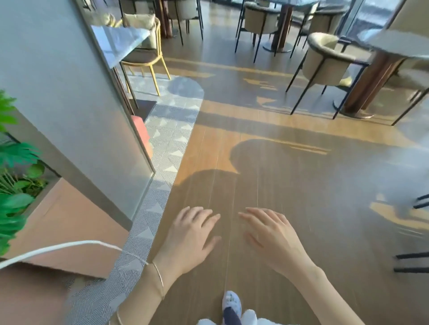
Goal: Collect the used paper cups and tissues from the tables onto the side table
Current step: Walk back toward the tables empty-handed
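grip: left hand (190, 239) wide, fingers spread, holding nothing | right hand (274, 239) likewise, both above floor (278, 174) | cups, tissues: cannot tell where | right tabletop (394, 44) blurred, cut off | left tabletop (118, 41) partly behind wall (58, 92)

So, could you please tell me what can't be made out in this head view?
Head view:
- Right table: top blurred, cut by the right edge.
- Far table: top cut by the upper edge.
- Left marble table: partly behind the grey wall.
What lies on them cannot be told.
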